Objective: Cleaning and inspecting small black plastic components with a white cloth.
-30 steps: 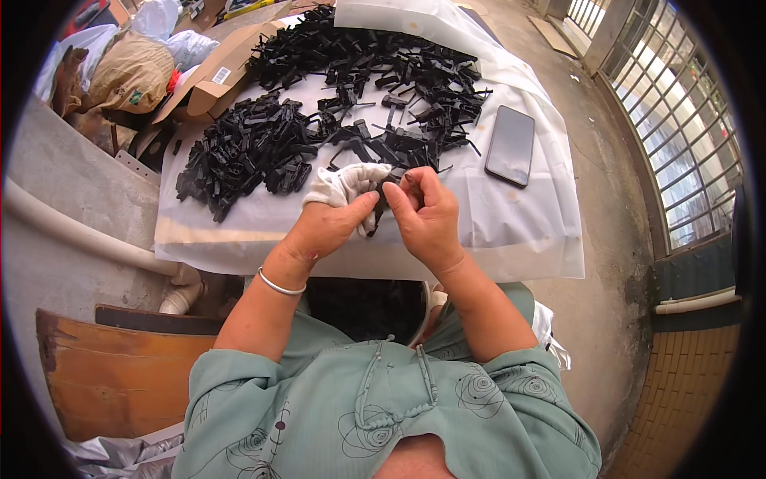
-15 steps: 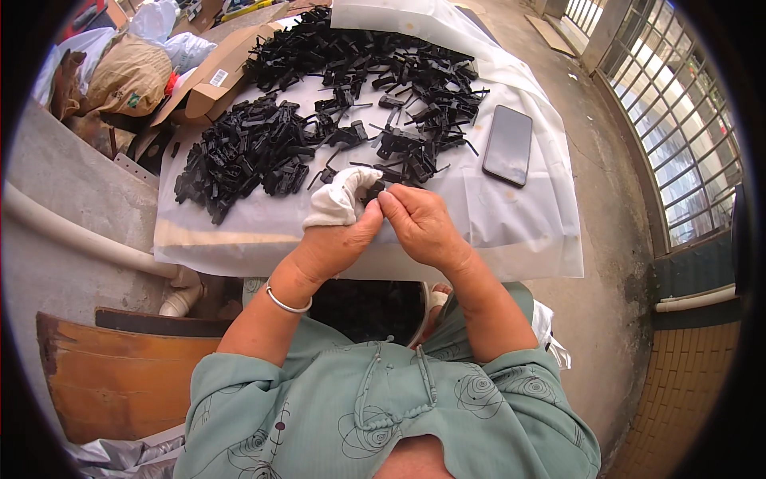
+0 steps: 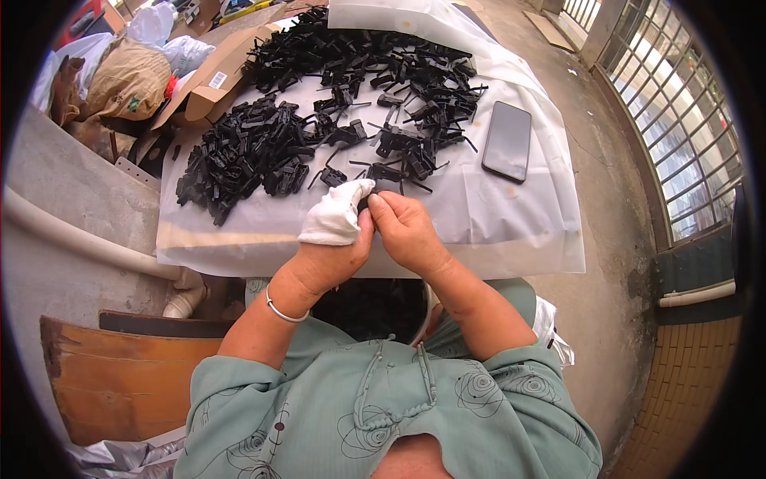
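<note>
My left hand [image 3: 333, 231], its fingers covered by a white cloth glove with the thumb bare, is closed around a small black plastic part [image 3: 364, 204]. Most of that part is hidden by my fingers. My right hand [image 3: 405, 231] pinches at the same part from the other side, thumb and forefinger meeting my left hand. Just beyond my hands lie loose black plastic parts [image 3: 384, 173] with thin prongs. A dense heap of black parts [image 3: 247, 156] sits to the left, and a larger pile [image 3: 351, 52] spreads across the far side of the table.
White sheeting [image 3: 527, 231] covers the table. A dark smartphone [image 3: 507, 142] lies at the right. Beyond the left edge are a cardboard box [image 3: 209, 92] and bags [image 3: 128, 76]. Below the table's front edge, between my knees, stands a round container [image 3: 427, 319] of dark contents.
Both hands have shifted slightly toward me and left, still together on the black part. My gloved left fingers have turned, so more of the glove's back shows.
</note>
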Motion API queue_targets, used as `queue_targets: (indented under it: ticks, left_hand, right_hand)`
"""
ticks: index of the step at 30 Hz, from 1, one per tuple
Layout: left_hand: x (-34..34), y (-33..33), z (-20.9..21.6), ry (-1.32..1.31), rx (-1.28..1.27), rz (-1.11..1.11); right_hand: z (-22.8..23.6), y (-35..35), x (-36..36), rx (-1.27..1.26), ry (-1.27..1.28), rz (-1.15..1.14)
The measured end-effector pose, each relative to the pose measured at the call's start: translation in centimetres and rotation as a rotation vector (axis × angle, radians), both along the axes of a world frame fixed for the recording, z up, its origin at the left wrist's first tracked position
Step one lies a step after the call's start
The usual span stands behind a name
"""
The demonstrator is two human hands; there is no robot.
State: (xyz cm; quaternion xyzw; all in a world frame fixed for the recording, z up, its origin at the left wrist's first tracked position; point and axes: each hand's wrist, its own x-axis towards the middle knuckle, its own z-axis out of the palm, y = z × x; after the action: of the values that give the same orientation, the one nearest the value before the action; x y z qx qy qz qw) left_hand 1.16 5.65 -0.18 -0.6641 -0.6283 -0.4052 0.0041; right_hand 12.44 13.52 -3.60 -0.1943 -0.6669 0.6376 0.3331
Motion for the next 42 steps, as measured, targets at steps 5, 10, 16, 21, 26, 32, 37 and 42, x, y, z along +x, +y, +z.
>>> queue_targets:
  ticks: [5,10,16,21,26,32,37,42]
  left_hand:
    - [-0.2,-0.2,-0.2,-0.652,0.066,-0.163]
    - [-1.9,-1.4,1.5,-1.135,-0.166,-0.198]
    - [-1.5,-1.6,1.2,-0.998,-0.234,-0.104]
    - [-0.8,-1.7,1.7,-0.695,-0.437,-0.183]
    - [-0.4,-1.4,1.9,-0.701,-0.416,-0.176]
    - [-0.2,-1.6,1.0,-0.776,-0.429,-0.149]
    - [-0.3,-2.3,-0.2,-0.370,-0.289,-0.094]
    - [-0.9,-2.9,0.0,-0.360,-0.287,-0.087]
  right_hand:
    - [2.4,-0.3,0.9,0.094,0.107,0.036]
    - [2.2,0.9,1.7,0.552,-0.182,0.014]
    - [2.3,1.3,1.8,0.514,-0.029,-0.058]
    - [2.3,0.7,1.5,0.397,-0.006,-0.009]
    - [2.6,0.8,1.7,0.363,-0.060,0.040]
    - [2.3,0.6,1.7,0.390,-0.142,0.155]
    - [1.7,-0.4,1.1,0.480,-0.156,0.095]
    - [0.2,-2.3,-0.3,0.549,-0.060,-0.055]
